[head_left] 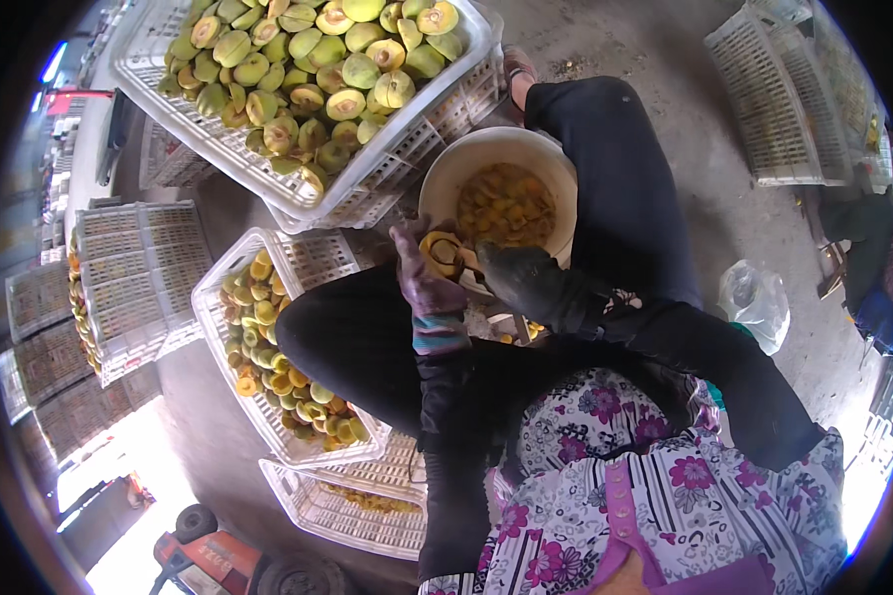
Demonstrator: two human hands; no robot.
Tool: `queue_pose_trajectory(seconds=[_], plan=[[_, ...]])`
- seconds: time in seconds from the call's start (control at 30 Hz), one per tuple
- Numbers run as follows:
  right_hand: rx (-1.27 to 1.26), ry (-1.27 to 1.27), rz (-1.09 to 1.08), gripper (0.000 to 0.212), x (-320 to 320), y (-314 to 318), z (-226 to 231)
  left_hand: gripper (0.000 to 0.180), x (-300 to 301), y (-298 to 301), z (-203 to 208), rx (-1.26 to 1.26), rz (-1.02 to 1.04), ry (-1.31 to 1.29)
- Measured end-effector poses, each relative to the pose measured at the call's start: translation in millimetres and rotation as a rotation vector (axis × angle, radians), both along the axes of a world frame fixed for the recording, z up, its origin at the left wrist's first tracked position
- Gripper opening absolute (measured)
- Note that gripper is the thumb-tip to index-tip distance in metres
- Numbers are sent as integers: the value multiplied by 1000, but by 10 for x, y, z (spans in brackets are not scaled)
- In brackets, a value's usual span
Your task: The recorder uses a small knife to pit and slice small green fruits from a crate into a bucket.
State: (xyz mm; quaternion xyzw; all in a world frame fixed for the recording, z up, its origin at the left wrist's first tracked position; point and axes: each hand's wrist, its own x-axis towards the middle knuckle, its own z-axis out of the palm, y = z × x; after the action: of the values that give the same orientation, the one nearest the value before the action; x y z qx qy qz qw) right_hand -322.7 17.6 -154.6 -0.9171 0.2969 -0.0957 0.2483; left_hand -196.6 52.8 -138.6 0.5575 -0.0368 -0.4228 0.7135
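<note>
Flowered smock (685, 486) showed nearest; at the bucket's (486, 151) near-left rim, the left hand (427, 286) clasped a roundish cut fruit (443, 254), the right hand (522, 282) just rightward, its grip impossible to tell.

Two hands (429, 285) (526, 285), one bucket (446, 186) (one clear bag (754, 299))

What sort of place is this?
Probably a fruit-processing shed: there's a white slatted plastic crate heaped with green fruit, much of it halved, a round off-white bucket holding orange-brown pieces, and more white slatted plastic crates around the grey floor.
</note>
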Motion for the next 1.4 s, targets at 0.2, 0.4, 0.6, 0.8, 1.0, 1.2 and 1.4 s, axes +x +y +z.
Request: queue_pose_trajectory(seconds=[0.2,0.4,0.6,0.8,1.0,1.2,1.4], plan=[[-15,-226,-39,18,-81,-39,209,57,-22,48,-8,50,-33,-184],[-143,-128,-53,18,-78,48,83,51,-124,-18,144,-3,57,41],[-114,-149,9,19,-52,103,-71,26,-54,26,85,7,-91,-424],[-634,49,728,9,-3,-349,40,19,0,-124,19,-58,-94,-592],[41,-90,541,19,-49,-149,-488,36,105,2,-446,-181,-232,-215],[-237,-20,540,26,90,195,-1319,39,-100,-25,88,186,-356,-396],[525,-50,306,25,-30,-160,-676,24,-197,-135,-28,47,-197,-634]])
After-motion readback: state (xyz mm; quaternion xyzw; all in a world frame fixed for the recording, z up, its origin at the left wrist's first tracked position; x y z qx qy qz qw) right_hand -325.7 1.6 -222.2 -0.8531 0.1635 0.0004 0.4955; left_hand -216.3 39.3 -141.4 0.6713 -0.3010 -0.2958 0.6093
